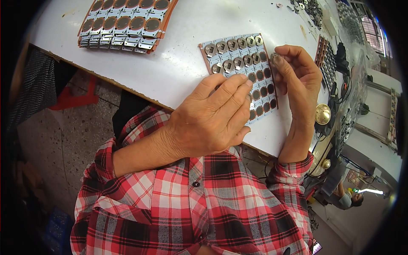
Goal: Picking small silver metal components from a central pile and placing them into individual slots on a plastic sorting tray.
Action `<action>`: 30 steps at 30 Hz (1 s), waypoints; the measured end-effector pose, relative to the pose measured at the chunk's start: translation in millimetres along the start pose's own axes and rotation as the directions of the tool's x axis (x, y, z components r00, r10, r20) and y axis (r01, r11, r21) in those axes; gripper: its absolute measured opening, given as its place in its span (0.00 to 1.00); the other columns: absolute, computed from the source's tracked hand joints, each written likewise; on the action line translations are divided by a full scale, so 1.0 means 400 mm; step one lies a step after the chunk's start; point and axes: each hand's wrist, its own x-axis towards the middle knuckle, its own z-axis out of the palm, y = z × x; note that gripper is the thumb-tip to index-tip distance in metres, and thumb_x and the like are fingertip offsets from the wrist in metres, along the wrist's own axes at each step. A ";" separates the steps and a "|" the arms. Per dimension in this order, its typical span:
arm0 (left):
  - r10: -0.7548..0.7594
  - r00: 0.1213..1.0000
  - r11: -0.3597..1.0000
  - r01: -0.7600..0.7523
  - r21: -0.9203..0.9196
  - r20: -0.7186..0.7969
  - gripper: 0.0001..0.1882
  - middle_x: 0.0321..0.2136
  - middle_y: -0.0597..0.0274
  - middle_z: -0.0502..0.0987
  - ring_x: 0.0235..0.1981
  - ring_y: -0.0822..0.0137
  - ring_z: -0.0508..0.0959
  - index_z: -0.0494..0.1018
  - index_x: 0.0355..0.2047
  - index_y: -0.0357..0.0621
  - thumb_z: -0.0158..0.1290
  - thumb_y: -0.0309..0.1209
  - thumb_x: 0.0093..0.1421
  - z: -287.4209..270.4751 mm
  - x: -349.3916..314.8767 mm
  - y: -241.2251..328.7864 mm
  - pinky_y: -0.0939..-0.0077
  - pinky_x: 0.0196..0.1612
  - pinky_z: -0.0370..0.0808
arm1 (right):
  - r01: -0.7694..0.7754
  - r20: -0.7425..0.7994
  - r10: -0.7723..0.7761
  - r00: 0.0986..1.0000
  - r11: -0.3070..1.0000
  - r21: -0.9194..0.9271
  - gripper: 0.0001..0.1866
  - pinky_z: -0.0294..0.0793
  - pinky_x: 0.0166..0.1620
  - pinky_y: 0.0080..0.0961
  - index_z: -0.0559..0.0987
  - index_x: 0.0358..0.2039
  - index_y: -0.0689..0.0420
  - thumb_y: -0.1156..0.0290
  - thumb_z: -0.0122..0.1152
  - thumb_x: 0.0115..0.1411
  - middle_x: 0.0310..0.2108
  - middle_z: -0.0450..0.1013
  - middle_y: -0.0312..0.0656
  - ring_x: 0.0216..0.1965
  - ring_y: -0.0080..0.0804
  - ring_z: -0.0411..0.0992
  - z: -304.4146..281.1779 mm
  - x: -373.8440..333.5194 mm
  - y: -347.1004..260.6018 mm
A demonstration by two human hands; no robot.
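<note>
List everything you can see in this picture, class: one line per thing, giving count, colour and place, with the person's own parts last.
white table: one, white, upper middle.
panel of round sockets: one, grey cells on a brown backing, table centre, partly under the left hand; upper sockets hold silver pieces, lower ones look dark.
stack of panels: one stack, grey and brown, table's top left.
small silver piece: one, silver, at the right hand's fingertips.
brass dome: one, gold, right of the table.
plaid shirt: one, red, white and black, bottom.
left hand: flat on the panel.
right hand: fingers pinch the piece.
</note>
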 end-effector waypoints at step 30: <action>0.021 1.000 1.000 -0.021 0.009 0.007 0.28 0.50 0.40 0.81 0.55 0.47 0.80 0.78 0.41 0.28 0.69 0.37 0.44 -0.003 -0.002 0.001 0.52 0.54 0.77 | 0.125 0.226 -0.100 0.969 0.987 -0.100 0.09 0.72 0.42 0.11 0.86 0.45 0.63 0.79 0.69 0.65 0.35 0.81 0.31 0.37 0.12 0.74 -0.017 0.026 0.010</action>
